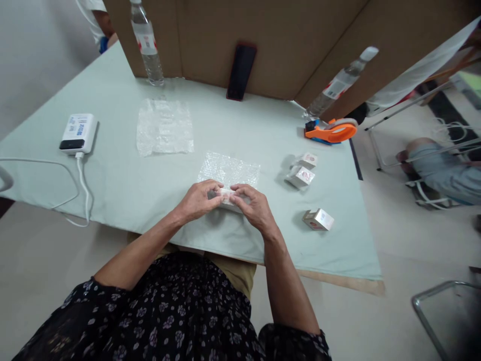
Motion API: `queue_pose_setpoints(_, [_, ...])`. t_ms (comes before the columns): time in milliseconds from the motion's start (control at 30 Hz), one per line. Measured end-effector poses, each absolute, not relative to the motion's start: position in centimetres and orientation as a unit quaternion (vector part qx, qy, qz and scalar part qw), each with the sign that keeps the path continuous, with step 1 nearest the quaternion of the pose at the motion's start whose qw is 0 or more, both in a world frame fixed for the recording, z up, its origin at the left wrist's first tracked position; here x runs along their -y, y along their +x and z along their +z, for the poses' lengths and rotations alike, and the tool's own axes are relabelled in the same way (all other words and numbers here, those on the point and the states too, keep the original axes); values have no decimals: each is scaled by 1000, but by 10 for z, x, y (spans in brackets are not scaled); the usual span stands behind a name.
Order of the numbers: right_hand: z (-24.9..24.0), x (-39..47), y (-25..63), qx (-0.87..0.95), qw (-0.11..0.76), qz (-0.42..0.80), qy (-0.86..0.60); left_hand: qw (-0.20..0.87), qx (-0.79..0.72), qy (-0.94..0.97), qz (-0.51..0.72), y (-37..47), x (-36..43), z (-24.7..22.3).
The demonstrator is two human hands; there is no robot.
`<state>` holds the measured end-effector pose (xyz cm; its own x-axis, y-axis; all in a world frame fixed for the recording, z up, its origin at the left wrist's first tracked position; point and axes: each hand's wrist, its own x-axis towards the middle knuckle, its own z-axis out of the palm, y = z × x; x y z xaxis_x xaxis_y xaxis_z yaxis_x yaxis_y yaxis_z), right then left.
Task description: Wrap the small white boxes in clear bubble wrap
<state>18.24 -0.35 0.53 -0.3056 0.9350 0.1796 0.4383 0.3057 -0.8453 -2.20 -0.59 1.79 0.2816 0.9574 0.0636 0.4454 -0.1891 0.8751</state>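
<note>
My left hand (198, 199) and my right hand (252, 206) meet at the table's near edge, both gripping a small white box (226, 193) that lies on the near end of a bubble wrap sheet (230, 169). The fingers hide most of the box. A second bubble wrap sheet (164, 126) lies flat farther back on the left. Three more small white boxes sit to the right: two close together (307, 160) (300, 176) and one nearer (318, 219).
An orange tape dispenser (331, 131) sits at the right edge of the pale green table (124, 185). A white power bank (78, 132) with cable lies left. Two water bottles (147, 42) (338, 84) and a dark phone (241, 71) stand against a cardboard screen (285, 40). Another person sits far right.
</note>
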Motion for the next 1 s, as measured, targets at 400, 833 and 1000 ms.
queue_pose_setpoints(400, [-8,22,173,644,407,387,-520,454,-514,646,337,-17,8,14])
queue_pose_setpoints(833, [31,57,160,832,237,65,-498,443,-510,686,270,-20,-8,19])
queue_pose_setpoints(1000, [18,52,151,837,198,54,-507,430,-535,670,284,-39,-1,12])
